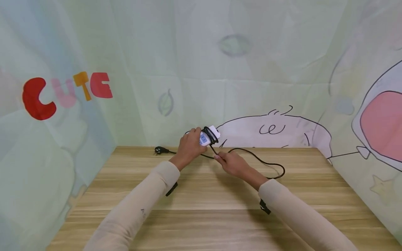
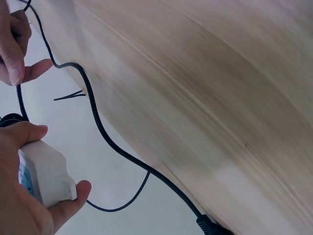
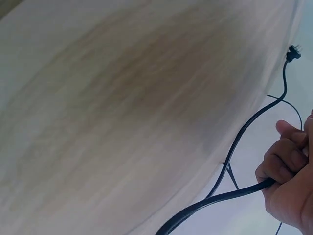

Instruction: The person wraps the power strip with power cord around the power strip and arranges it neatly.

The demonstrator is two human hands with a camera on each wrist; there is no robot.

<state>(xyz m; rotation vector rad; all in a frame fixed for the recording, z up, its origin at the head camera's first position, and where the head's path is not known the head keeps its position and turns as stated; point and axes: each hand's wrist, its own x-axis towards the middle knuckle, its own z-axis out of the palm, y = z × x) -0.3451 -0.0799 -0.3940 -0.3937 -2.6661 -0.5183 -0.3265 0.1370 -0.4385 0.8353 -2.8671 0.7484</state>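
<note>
My left hand [image 1: 190, 143] grips one end of a white power strip [image 1: 214, 131] with blue sockets, held up near the table's far edge. Several turns of black cord [image 1: 207, 135] are wound around the strip's other end. Lower and to the right, my right hand [image 1: 233, 163] pinches the cord where it comes off the strip. In the left wrist view the strip's white end [image 2: 49, 171] sits between thumb and fingers. The right wrist view has curled fingers [image 3: 281, 161] around the cord.
Loose cord [image 1: 276, 164] loops over the wooden table [image 1: 201, 216] to the right. The black plug [image 1: 161, 150] lies at the far left edge. A printed cloth [image 1: 201, 69] hangs behind and at both sides.
</note>
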